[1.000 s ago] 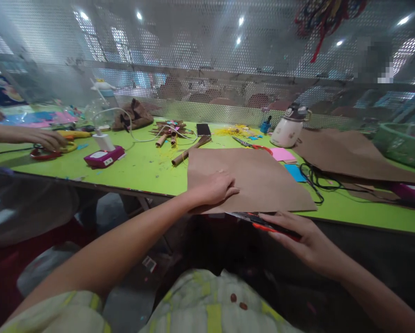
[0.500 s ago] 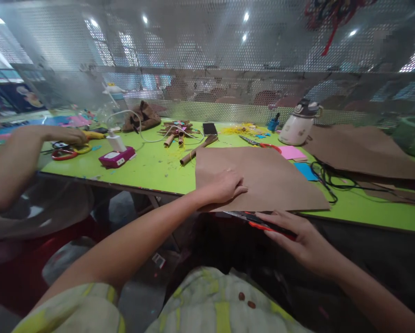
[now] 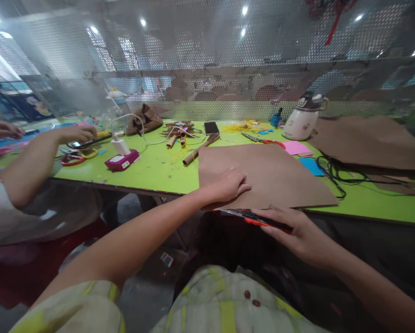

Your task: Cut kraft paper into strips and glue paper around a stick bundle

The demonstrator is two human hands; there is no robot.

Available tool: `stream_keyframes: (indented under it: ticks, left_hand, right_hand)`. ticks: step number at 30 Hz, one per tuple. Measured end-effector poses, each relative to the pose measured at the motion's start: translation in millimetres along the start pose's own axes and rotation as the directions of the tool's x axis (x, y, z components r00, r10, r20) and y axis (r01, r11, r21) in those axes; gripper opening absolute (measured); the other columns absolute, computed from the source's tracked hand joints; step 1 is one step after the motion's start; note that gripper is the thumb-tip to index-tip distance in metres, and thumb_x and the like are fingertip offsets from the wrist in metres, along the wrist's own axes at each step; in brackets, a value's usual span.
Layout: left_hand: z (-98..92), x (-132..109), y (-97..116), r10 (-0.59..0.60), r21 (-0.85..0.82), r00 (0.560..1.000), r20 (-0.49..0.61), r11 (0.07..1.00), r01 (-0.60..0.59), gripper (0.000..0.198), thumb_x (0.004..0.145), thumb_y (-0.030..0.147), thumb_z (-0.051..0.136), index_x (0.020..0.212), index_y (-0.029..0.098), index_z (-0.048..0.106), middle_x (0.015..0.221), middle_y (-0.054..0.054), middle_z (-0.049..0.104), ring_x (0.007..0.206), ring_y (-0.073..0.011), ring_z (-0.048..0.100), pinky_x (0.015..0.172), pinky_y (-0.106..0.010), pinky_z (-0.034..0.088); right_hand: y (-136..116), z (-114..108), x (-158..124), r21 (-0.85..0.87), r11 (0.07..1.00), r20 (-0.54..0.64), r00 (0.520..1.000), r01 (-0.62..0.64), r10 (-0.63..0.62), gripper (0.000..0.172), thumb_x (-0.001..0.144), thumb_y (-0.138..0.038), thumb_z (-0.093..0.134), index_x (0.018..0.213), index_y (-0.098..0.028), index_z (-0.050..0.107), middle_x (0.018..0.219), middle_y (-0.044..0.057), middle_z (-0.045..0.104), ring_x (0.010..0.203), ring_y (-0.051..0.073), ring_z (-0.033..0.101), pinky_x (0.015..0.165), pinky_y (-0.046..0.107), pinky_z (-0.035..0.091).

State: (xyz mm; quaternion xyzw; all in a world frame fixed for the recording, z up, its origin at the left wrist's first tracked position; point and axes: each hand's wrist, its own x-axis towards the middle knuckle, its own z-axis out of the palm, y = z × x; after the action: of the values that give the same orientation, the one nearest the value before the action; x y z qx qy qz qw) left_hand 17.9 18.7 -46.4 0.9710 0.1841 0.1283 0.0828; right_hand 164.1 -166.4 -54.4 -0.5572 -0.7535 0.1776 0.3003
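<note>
A sheet of brown kraft paper (image 3: 263, 166) lies on the green table, its near edge along the table's front edge. My left hand (image 3: 231, 182) rests on it near that edge, pressing it down with the fingers bent loosely and the thumb apart. In my right hand (image 3: 290, 229) is a utility knife (image 3: 252, 216) with a red and black handle, its fingers closed around it. The blade points left, just beneath the paper's near edge below my left hand. Whether the blade touches the paper I cannot tell.
Scissors (image 3: 263, 140), pink sticky notes (image 3: 297, 148), blue paper (image 3: 312, 166) and a black cord (image 3: 332, 175) surround the sheet. Stacked brown paper (image 3: 374, 143) and a white bottle (image 3: 300, 120) are at right. A rolled paper tube (image 3: 196, 153) and purple socket (image 3: 122, 159) lie left, near a co-worker's arm (image 3: 34, 162).
The view has shifted slightly. My right hand with the knife has moved a little up and left along the paper's near edge. The co-worker's hand has lifted, holding something dark.
</note>
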Motion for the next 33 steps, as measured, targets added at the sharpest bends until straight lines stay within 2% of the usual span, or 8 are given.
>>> stream_keyframes:
  ticks: [5, 10, 15, 19, 23, 28, 33]
  left_hand:
    - [2.9, 1, -3, -0.011, -0.027, 1.000, 0.002, 1.000, 0.011, 0.024, 0.091, 0.040, 0.052, 0.081, 0.018, 0.053, 0.082, -0.005, 0.058, 0.083, -0.0212, 0.050, 0.076, -0.034, 0.039]
    - [5.1, 3, -4, -0.020, -0.027, 1.000, -0.001, 0.999, 0.020, 0.022, 0.090, 0.038, 0.053, 0.081, 0.018, 0.053, 0.080, -0.004, 0.058, 0.082, -0.0209, 0.050, 0.076, -0.034, 0.040]
    - [3.4, 3, -1, -0.016, -0.001, 1.000, 0.001, 1.000, 0.016, 0.023, 0.091, 0.037, 0.052, 0.080, 0.018, 0.052, 0.083, -0.005, 0.059, 0.082, -0.0205, 0.051, 0.077, -0.034, 0.041]
    - [0.8, 2, 1, -0.030, -0.013, 0.999, 0.010, 0.999, 0.030, 0.022, 0.091, 0.037, 0.052, 0.080, 0.018, 0.052, 0.081, -0.004, 0.059, 0.083, -0.0208, 0.052, 0.079, -0.035, 0.041]
    - [0.5, 2, 1, -0.027, -0.009, 1.000, 0.016, 1.000, 0.027, 0.022, 0.090, 0.037, 0.053, 0.080, 0.018, 0.052, 0.082, -0.005, 0.059, 0.082, -0.0205, 0.052, 0.080, -0.035, 0.041]
    - [2.1, 2, 0, -0.010, 0.006, 1.000, -0.005, 1.000, 0.010, 0.023, 0.090, 0.037, 0.053, 0.078, 0.018, 0.051, 0.081, -0.005, 0.059, 0.079, -0.0201, 0.052, 0.080, -0.035, 0.041]
    - [0.8, 3, 0, -0.015, 0.008, 1.000, 0.008, 1.000, 0.015, 0.022, 0.090, 0.036, 0.054, 0.077, 0.018, 0.051, 0.080, -0.004, 0.059, 0.079, -0.0197, 0.053, 0.082, -0.035, 0.041]
  right_hand:
    - [-6, -3, -2, 0.000, 0.999, 0.004, 0.999, -0.038, 0.038, 0.036, 0.092, -0.031, 0.049, 0.126, -0.027, 0.060, 0.106, 0.007, 0.069, 0.093, 0.018, 0.064, 0.082, 0.030, 0.051]
    - [-10, 3, 6, 0.054, 0.999, 0.003, 1.000, -0.008, 0.008, 0.035, 0.091, -0.029, 0.050, 0.124, -0.026, 0.061, 0.112, 0.007, 0.069, 0.097, 0.020, 0.064, 0.086, 0.032, 0.050]
    - [-8, 7, 3, 0.058, 0.997, 0.011, 0.999, -0.045, 0.044, 0.035, 0.091, -0.030, 0.051, 0.124, -0.026, 0.061, 0.107, 0.007, 0.070, 0.095, 0.020, 0.064, 0.085, 0.033, 0.050]
    - [-12, 6, 5, 0.093, 0.995, -0.015, 0.999, -0.035, 0.036, 0.033, 0.090, -0.030, 0.051, 0.121, -0.025, 0.063, 0.111, 0.007, 0.069, 0.095, 0.019, 0.065, 0.086, 0.033, 0.050]
    - [-16, 8, 8, 0.114, 0.993, 0.004, 1.000, -0.003, 0.003, 0.035, 0.090, -0.028, 0.052, 0.123, -0.026, 0.062, 0.113, 0.007, 0.068, 0.097, 0.020, 0.064, 0.087, 0.032, 0.050]
    - [-13, 11, 7, 0.099, 0.994, 0.009, 0.999, -0.050, 0.050, 0.034, 0.090, -0.026, 0.053, 0.123, -0.026, 0.062, 0.111, 0.007, 0.068, 0.098, 0.020, 0.063, 0.089, 0.034, 0.048]
    - [-15, 12, 11, 0.153, 0.988, 0.040, 0.999, -0.014, 0.008, 0.036, 0.090, -0.022, 0.052, 0.124, -0.025, 0.061, 0.114, 0.007, 0.067, 0.099, 0.020, 0.062, 0.090, 0.035, 0.048]
